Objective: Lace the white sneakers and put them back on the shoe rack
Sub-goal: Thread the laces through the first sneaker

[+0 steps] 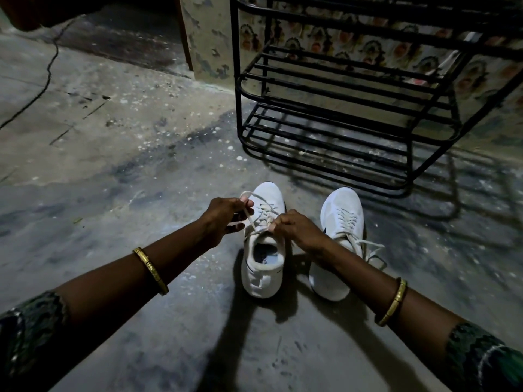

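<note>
Two white sneakers stand side by side on the concrete floor, toes pointing away from me. Over the left sneaker [263, 267] my left hand [223, 219] pinches a loop of its white lace [250, 219] up near the toe side. My right hand [294, 227] pinches the other part of that same lace just above the tongue. The right sneaker [336, 250] stands untouched, laced, with its lace ends trailing loose to the right. The black metal shoe rack [353, 114] stands just beyond the shoes, its shelves bare.
A patterned tiled wall [396, 46] runs behind the rack. A peeling wall corner [206, 38] stands left of it. Stained, cracked concrete floor [113, 137] stretches to the left. Gold bangles sit on both of my wrists.
</note>
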